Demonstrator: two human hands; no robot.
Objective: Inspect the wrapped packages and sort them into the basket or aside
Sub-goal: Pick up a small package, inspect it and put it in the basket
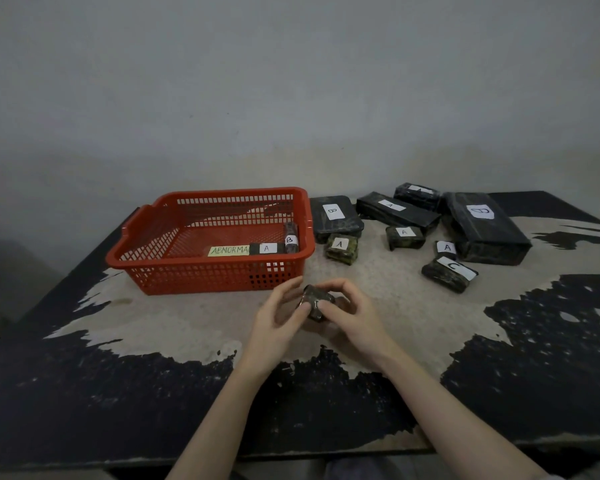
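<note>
Worn, peeling bench is carrying everything. Nearest me, my left hand and right hand are gripping one small wrapped package together, just before the red basket; labelled packages are lying beyond.

1. The small dark plastic-wrapped package held between the left hand and the right hand is partly covered by fingers; no label letter shows on it.
2. The yellow paper label reading "ABNORMA" in the red plastic slotted basket has its end hidden behind a dark wrapped package marked A.
3. The white label on the farthest small dark wrapped package is too foreshortened to read.
4. Both forearms are cut off by the bottom edge.
</note>
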